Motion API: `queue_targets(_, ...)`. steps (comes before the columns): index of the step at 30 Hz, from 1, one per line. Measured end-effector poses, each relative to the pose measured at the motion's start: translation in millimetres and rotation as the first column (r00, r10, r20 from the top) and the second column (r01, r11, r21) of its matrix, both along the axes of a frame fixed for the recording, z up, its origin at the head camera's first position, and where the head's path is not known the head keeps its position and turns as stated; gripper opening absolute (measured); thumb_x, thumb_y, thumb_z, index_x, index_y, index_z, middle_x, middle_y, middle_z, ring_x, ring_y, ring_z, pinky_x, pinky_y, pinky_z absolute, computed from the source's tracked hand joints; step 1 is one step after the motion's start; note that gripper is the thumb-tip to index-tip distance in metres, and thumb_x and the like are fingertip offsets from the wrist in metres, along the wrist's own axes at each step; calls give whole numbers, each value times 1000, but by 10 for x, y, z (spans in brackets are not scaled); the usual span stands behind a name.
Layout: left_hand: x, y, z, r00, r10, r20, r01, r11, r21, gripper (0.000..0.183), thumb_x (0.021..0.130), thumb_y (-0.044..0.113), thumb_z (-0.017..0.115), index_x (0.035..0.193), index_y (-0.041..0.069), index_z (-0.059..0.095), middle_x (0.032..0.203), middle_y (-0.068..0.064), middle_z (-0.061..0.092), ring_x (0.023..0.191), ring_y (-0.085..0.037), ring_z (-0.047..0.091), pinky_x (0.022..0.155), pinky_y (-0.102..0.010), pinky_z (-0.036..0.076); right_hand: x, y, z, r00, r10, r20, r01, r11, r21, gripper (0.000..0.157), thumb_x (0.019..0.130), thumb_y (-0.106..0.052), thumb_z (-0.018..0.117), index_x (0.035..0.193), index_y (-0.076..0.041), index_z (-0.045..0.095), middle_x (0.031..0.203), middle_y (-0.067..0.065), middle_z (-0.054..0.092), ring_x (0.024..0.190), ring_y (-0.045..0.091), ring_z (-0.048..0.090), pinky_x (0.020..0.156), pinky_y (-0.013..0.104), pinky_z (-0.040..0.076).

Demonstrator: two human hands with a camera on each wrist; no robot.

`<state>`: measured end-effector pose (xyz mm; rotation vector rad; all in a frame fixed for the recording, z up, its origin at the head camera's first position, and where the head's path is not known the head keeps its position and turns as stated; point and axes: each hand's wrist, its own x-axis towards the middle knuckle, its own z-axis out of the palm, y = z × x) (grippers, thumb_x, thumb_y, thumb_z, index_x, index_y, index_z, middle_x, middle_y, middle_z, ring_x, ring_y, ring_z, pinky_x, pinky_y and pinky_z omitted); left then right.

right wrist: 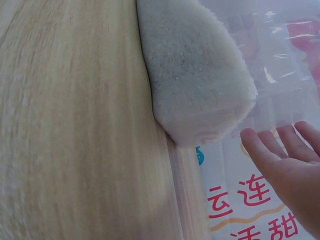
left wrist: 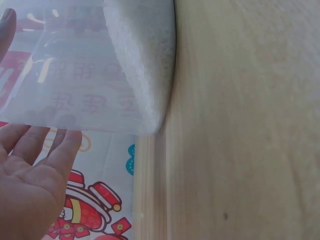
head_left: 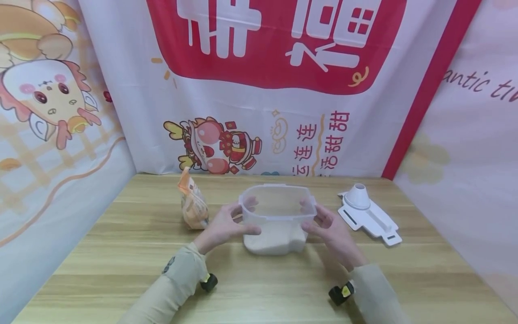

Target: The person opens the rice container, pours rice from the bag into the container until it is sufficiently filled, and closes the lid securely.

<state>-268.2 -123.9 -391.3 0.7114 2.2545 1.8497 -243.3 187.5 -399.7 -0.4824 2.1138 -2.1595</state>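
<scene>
A clear plastic container [head_left: 279, 204] without a lid stands on the wooden table, its base touching the tabletop. White rice [right wrist: 195, 70] lies inside, heaped unevenly in the lower part. My left hand [head_left: 228, 225] grips the container's left side, thumb across the front and fingers along the side wall. On the opposite side my right hand [head_left: 333, 231] holds it the same way. In the left wrist view, the left fingers [left wrist: 65, 150] meet the wall above the rice. The right fingers [right wrist: 257, 145] touch the wall in the right wrist view.
An orange-topped bag [head_left: 194, 204] stands left of the container, close behind my left hand. At the right lies a white flat plastic piece [head_left: 374, 220] with a cone-shaped spout [head_left: 358, 196] on it. Printed cloths hang behind and at both sides of the table [head_left: 275, 288].
</scene>
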Motion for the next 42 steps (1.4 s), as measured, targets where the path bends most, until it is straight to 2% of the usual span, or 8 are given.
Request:
queue_targets(4, -67, -13, -100, 1000, -2, -5, 2, 1000, 6, 84, 74, 16, 88, 146, 7, 45, 146, -11, 47, 134, -27, 42, 111, -44, 31, -3, 2, -6, 1000, 3, -7, -3, 1000, 6, 73, 88, -14, 75, 150, -10, 38, 152, 4, 40, 140, 20, 33, 107, 24, 33)
queue_targets(9, -71, -23, -113, 1000, -6, -19, 6, 1000, 9, 82, 74, 21, 89, 145, 13, 49, 144, -4, 50, 133, -22, 44, 111, -41, 33, -1, -6, -10, 1000, 16, -24, -17, 1000, -16, 71, 89, -10, 73, 150, -7, 36, 152, 8, 39, 141, 22, 32, 107, 24, 33)
queue_targets(16, -51, -29, -107, 1000, 13, -22, -13, 1000, -23, 85, 72, 27, 90, 145, 14, 49, 143, 0, 52, 132, -21, 45, 110, -42, 34, -2, -26, -28, 999, 27, -31, -28, 999, -32, 71, 89, -9, 72, 150, -5, 35, 153, 9, 39, 141, 24, 31, 107, 24, 34)
queue_targets(21, -55, -15, -61, 1000, 11, -29, -12, 999, -48, 88, 71, 32, 90, 146, 15, 47, 144, -1, 51, 133, -24, 44, 110, -46, 33, -10, -26, -37, 998, 30, -46, -33, 998, -53, 73, 90, -6, 70, 151, -4, 32, 154, 10, 36, 142, 25, 29, 107, 24, 34)
queue_targets(25, -54, -17, -27, 999, 0, -42, -3, 997, -74, 90, 72, 32, 89, 148, 13, 44, 145, -4, 49, 133, -24, 43, 111, -46, 32, -15, -27, -42, 999, 36, -40, -38, 998, -49, 74, 91, -7, 70, 153, -5, 30, 155, 9, 34, 143, 22, 26, 110, 25, 30)
queue_targets(35, -35, -31, 66, 998, -14, -57, 5, 989, -150, 91, 73, 34, 88, 149, 17, 40, 147, 1, 47, 134, -22, 42, 110, -45, 34, -16, -13, -31, 998, 48, -38, -49, 998, -27, 73, 92, -9, 69, 154, -7, 30, 156, 7, 32, 144, 20, 23, 114, 32, 23)
queue_targets(39, 8, -32, 112, 998, 11, -56, -21, 980, -195, 92, 73, 38, 88, 149, 17, 40, 146, -3, 48, 132, -25, 44, 109, -47, 35, -7, -10, -32, 998, 52, -35, -53, 998, -31, 73, 92, -9, 69, 153, -8, 30, 157, 7, 32, 144, 20, 22, 114, 32, 22)
queue_targets(42, 66, -35, 148, 996, 36, -84, -56, 969, -242, 89, 74, 42, 86, 147, 15, 43, 142, -6, 51, 128, -26, 48, 106, -50, 39, -6, -11, -35, 998, 52, -36, -54, 998, -31, 73, 92, -10, 69, 153, -7, 30, 157, 7, 32, 144, 20, 22, 114, 32, 22)
